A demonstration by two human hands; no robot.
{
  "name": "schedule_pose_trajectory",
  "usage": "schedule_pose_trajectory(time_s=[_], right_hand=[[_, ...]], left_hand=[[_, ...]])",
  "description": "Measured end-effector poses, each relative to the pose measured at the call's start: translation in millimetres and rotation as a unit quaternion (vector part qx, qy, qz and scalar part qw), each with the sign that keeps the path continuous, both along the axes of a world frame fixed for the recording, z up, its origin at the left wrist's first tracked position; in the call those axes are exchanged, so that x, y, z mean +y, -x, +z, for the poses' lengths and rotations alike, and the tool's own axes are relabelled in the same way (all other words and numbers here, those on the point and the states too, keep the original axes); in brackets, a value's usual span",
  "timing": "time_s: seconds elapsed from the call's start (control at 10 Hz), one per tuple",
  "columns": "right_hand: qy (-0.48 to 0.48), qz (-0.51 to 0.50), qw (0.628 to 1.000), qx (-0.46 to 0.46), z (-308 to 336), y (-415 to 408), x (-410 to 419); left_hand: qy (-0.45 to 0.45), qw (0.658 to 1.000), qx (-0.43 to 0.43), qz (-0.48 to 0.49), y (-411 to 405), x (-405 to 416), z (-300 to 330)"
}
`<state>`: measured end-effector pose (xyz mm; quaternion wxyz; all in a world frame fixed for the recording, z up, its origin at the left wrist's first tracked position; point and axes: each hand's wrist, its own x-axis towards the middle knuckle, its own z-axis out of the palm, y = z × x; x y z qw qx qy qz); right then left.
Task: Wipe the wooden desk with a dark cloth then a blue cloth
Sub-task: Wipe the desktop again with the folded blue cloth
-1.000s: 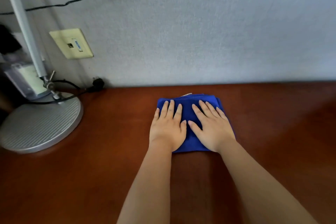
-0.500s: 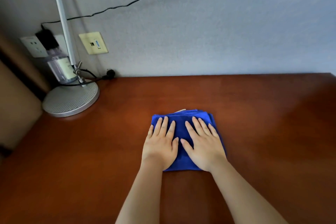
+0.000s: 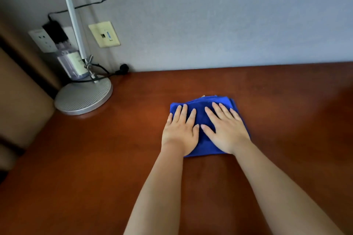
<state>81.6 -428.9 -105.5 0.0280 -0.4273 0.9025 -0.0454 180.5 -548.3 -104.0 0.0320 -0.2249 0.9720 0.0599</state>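
Blue cloth (image 3: 202, 120), folded, mid wooden desk (image 3: 286, 101). Left hand (image 3: 180, 132) & right hand (image 3: 228, 131) flat on it, fingers straight, pressing, no grip. Risk: folds could bunch/slip w/ uneven push; lamp base (image 3: 84, 97) near on the left.

Wooden desk (image 3: 133, 158): reddish-brown top with a smooth, faintly glossy finish, its far edge butting a grey wall. Items lying directly on the top:

- Blue cloth (image 3: 201, 114), folded into a rough rectangle of several layers, right of centre and short of the far edge.
- Desk lamp base (image 3: 83, 97), round, silver, with ribbed upper face, at the far left corner; a thin metal stem rises from its rear.
- Clear plastic holder (image 3: 73, 65) with a pale card inside, behind the lamp base against the wall.
- Black cable (image 3: 107, 74), running past the stem foot along the far edge.
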Motion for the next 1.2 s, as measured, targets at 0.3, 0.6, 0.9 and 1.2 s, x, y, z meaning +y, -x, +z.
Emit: schedule_pose_trajectory(time_s=[0.3,0.6,0.9,1.2], right_hand=[[0.010,-0.023,1.000,-0.011,0.5,-60.7,31.1],[0.010,-0.048,0.999,-0.024,1.7,-136.9,71.6],[0.029,-0.037,0.999,-0.020,-3.4,-123.2,63.2],[0.028,-0.016,0.999,-0.008,-4.4,-56.6,13.7]], left_hand=[[0.000,1.000,-0.002,-0.020,-51.7,24.1,0.8],[0.002,0.998,-0.012,-0.053,-117.6,59.3,-2.3],[-0.007,0.999,0.005,-0.042,-112.3,57.4,-2.8],[-0.001,1.000,0.003,-0.002,-51.4,12.9,-2.8]])
